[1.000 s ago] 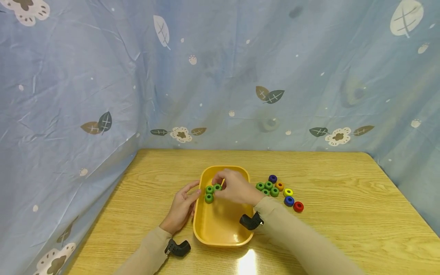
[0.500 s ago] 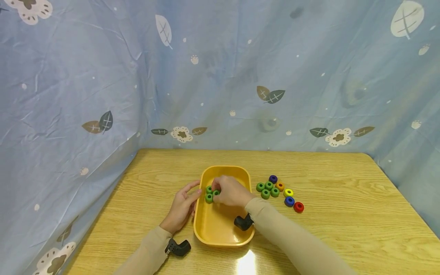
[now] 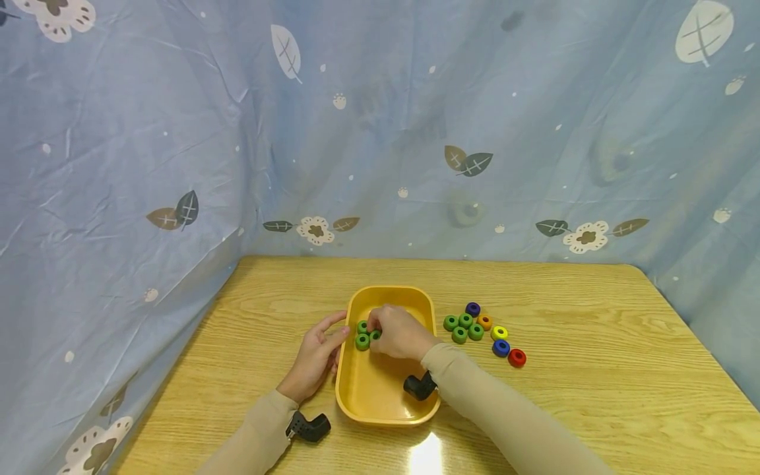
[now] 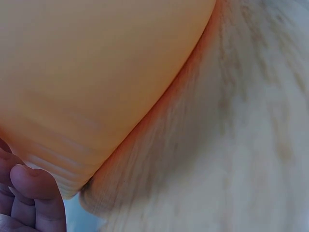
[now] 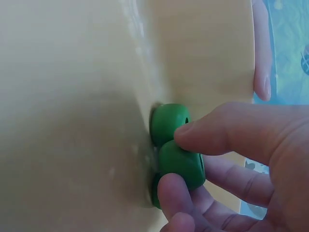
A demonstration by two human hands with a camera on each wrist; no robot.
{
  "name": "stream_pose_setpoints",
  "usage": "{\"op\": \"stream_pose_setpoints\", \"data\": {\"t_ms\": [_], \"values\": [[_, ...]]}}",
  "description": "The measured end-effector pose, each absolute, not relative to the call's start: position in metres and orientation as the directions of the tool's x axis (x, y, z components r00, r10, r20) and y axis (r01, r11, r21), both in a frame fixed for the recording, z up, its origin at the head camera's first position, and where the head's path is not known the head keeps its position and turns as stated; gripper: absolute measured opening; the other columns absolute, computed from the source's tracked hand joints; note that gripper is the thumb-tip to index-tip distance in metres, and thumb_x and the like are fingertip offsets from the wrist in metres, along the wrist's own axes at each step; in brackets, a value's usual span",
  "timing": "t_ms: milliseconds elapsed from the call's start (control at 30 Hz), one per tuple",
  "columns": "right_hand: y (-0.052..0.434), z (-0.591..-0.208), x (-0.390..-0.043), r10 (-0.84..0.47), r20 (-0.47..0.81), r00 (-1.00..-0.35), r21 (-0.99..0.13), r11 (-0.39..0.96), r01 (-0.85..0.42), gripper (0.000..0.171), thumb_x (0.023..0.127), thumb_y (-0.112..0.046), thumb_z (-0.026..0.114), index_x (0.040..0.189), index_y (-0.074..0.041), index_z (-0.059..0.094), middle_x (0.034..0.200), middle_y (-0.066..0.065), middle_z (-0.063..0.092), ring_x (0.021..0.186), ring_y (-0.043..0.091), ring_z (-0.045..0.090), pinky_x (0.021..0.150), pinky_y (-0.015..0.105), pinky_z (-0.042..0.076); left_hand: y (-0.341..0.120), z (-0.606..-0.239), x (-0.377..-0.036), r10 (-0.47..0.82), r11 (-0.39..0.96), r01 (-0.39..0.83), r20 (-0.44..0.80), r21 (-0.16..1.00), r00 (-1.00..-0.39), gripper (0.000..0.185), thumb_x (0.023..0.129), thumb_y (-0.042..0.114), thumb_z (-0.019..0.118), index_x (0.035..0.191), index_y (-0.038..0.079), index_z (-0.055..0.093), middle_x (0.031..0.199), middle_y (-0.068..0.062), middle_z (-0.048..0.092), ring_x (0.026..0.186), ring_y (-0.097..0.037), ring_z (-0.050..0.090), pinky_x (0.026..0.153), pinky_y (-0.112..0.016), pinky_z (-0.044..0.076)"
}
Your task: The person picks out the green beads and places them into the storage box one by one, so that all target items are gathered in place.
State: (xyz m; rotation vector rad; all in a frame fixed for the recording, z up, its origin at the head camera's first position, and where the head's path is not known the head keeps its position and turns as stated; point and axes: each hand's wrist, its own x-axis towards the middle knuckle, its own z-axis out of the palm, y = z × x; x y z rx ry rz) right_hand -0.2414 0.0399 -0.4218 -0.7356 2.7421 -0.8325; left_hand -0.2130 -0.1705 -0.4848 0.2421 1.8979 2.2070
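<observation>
Inside the yellow tray (image 3: 380, 390), my right hand (image 3: 405, 335) pinches a green bead (image 5: 182, 164) between thumb and fingers. The bead is thick and round with a hole through it. Two more green beads (image 3: 363, 342) stand right beside it, near the tray's left wall; in the right wrist view one shows above (image 5: 168, 123) and the other is mostly hidden behind my fingers. My left hand (image 3: 316, 359) rests against the outside of the tray's left wall, thumb and forefinger at the rim. Its fingers (image 4: 38, 186) show at the lower left in the left wrist view.
Right of the tray, several green beads (image 3: 466, 320) lie in a cluster on the wooden table (image 3: 594, 343). Around them are a purple bead (image 3: 473, 309), an orange one (image 3: 484, 322), a yellow one (image 3: 500, 333), a blue one (image 3: 501, 348) and a red one (image 3: 517, 357).
My right hand has moved slightly left and down within the tray, bringing the green bead close against the other two. The left hand has stayed at the tray's side.
</observation>
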Motion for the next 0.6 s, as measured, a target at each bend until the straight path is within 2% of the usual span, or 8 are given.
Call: {"op": "stream_pose_setpoints", "data": {"t_ms": [233,467,600], "values": [[0.0406,-0.4234,-0.2406,-0.513,-0.018,-0.858,-0.569,0.711,-0.412,0.020,0.084,-0.008,0.084,0.100,-0.006,0.072,0.095,0.006,0.062,0.082,0.019,0.053,0.076,0.037,0.050,-0.1714,-0.4859,-0.2131,0.293,-0.144,-0.046,-0.002,0.988,-0.956,0.057,0.109,0.023,0.056,0.157,0.000,0.035,0.055,0.007,0.057,0.044,-0.008,0.047,0.044,-0.019,0.042],[0.0411,-0.4232,-0.2406,-0.482,-0.046,-0.875,-0.575,0.729,-0.371,0.039,0.085,-0.008,0.083,0.121,0.000,0.069,0.102,0.012,0.065,0.082,0.021,0.055,0.077,0.039,0.052,-0.1704,-0.4866,-0.2135,0.282,-0.143,-0.043,-0.001,0.989,-0.960,0.057,0.109,0.022,0.058,0.156,0.000,0.036,0.054,0.007,0.057,0.044,-0.007,0.047,0.043,-0.019,0.043],[0.0413,-0.4239,-0.2414,-0.481,-0.057,-0.875,-0.570,0.735,-0.367,0.041,0.085,-0.009,0.083,0.123,0.000,0.068,0.102,0.012,0.065,0.083,0.021,0.055,0.077,0.039,0.052,-0.1705,-0.4876,-0.2140,0.281,-0.139,-0.033,0.008,0.990,-0.960,0.057,0.109,0.022,0.057,0.156,-0.002,0.036,0.054,0.007,0.056,0.044,-0.007,0.047,0.043,-0.019,0.043]]}}
